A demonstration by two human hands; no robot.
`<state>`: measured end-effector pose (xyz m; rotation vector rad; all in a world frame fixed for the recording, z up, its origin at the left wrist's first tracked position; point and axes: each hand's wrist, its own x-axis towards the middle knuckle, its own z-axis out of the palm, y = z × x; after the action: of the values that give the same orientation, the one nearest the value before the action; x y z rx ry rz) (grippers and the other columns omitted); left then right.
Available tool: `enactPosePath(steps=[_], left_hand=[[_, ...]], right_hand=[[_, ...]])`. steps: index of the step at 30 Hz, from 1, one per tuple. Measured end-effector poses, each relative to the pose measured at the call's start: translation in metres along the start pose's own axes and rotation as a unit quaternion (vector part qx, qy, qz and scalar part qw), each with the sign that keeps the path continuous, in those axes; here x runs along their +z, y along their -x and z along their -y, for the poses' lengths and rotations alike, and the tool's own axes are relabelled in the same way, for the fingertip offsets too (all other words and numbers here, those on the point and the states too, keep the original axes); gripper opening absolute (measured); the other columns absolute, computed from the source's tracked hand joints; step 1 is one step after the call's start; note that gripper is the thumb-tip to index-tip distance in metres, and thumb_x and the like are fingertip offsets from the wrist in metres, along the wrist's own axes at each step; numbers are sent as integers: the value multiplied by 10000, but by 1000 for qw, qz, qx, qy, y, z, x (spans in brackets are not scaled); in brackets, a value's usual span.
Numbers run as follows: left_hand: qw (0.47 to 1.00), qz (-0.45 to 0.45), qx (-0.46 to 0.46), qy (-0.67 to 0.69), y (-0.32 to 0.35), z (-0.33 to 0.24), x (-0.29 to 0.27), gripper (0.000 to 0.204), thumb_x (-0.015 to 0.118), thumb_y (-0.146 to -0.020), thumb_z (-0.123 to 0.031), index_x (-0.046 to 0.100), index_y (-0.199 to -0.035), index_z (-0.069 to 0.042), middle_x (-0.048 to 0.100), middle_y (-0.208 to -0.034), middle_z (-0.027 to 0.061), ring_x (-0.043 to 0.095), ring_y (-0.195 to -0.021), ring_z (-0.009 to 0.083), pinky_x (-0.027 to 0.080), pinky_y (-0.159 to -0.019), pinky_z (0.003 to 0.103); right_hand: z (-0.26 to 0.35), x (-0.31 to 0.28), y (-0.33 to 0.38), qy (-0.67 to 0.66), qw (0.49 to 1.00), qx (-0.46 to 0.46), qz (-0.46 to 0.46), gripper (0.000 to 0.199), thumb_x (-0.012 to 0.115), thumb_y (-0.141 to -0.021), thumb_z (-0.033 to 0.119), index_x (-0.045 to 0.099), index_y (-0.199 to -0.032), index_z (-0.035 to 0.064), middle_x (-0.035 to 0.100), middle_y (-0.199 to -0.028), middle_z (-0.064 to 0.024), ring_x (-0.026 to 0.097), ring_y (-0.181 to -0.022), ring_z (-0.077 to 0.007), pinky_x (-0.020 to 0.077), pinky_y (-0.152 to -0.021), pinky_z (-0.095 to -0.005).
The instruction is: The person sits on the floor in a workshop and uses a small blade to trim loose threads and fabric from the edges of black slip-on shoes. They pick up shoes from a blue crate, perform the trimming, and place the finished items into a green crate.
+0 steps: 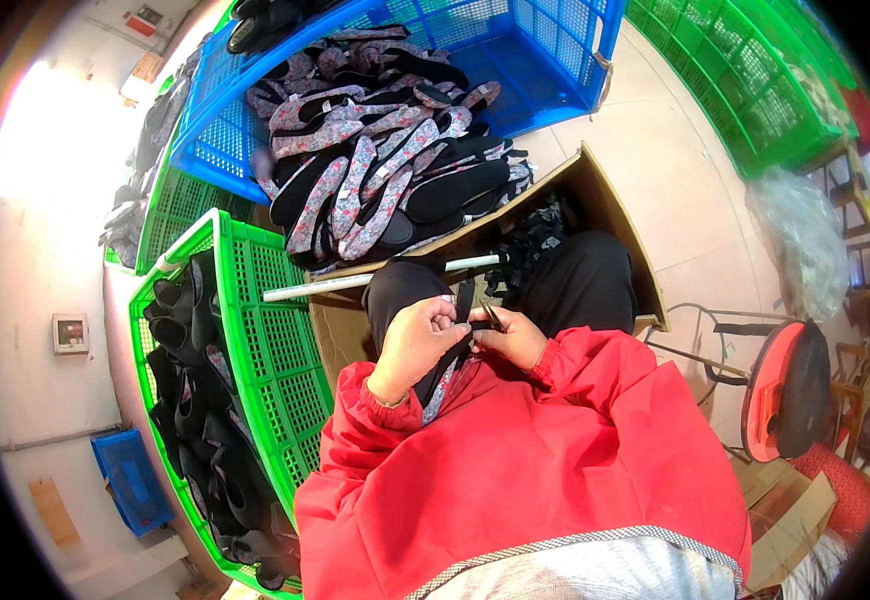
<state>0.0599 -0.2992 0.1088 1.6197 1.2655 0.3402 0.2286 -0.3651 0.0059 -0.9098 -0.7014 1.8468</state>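
Close over the lap, the left hand (413,345) is curled shut around a black shoe upper (452,345), while the right hand (515,338) pinches small scissors (492,316) against its edge. The piece looks light, soft and floppy, best gripped along its rim. Beyond lie a cardboard box (610,215) and a blue crate (545,60) of floral uppers (375,170).
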Motion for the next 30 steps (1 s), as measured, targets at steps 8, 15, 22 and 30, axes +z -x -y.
enactPosePath(steps=[8, 15, 22, 30], left_hand=[[955, -8, 228, -191, -18, 1, -7, 139, 739, -725, -77, 626, -762, -4, 583, -752, 94, 595, -701, 240, 467, -630, 333], [981, 61, 184, -19, -32, 10, -7, 125, 708, -793, -41, 605, -770, 26, 522, -776, 59, 525, -730, 149, 416, -668, 277], [987, 107, 37, 109, -41, 28, -13, 166, 661, -894, -116, 647, -812, 28, 500, -788, -19, 473, -706, 64, 384, -649, 240], [940, 136, -105, 296, -47, 27, -18, 146, 663, -908, -125, 617, -811, -26, 608, -783, -6, 542, -684, 35, 397, -587, 195]], right_hand=[[-2, -2, -1, 9, 1000, 5, -2, 313, 586, -916, 13, 574, -1229, 9, 632, -940, -20, 615, -775, -105, 522, -749, -263], [3, -4, 3, -27, 999, 17, 12, 308, 555, -957, 58, 588, -1263, 37, 643, -950, -31, 606, -741, -96, 513, -693, -244], [28, -18, 20, 25, 997, 61, 35, 354, 443, -1035, 238, 536, -1330, 67, 670, -937, -38, 576, -638, -53, 402, -479, -215], [37, -24, 15, 194, 979, -24, 53, 354, 474, -1028, 323, 505, -1169, 0, 657, -938, -66, 621, -817, -119, 497, -790, -271]])
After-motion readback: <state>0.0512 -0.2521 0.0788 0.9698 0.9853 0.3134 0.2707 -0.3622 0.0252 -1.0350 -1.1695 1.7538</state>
